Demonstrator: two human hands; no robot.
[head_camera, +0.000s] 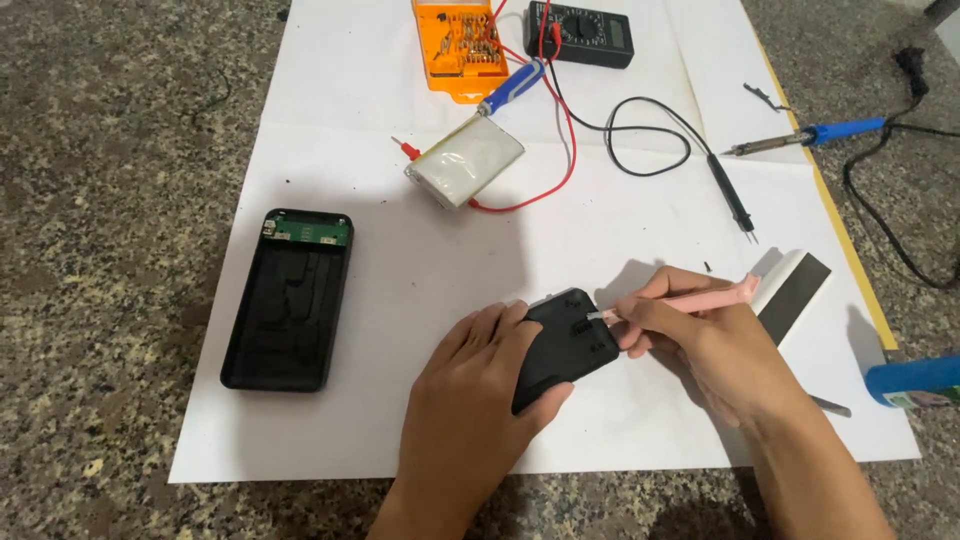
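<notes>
Hands over white paper sheet (420, 330) on speckled stone bench (100, 200). Left hand (470, 400), grip clenched around small black plastic casing (568, 345), near paper's front edge. Right hand (700, 345), grip pinching pink plastic pry tool (700, 297), tip touching casing's end. Further left, open black rectangular power bank shell (288, 300); behind, silver flat battery pouch (466, 160), orange screwdriver bit case (458, 50), black multimeter (580, 33), blue-handled soldering iron (810, 135).
</notes>
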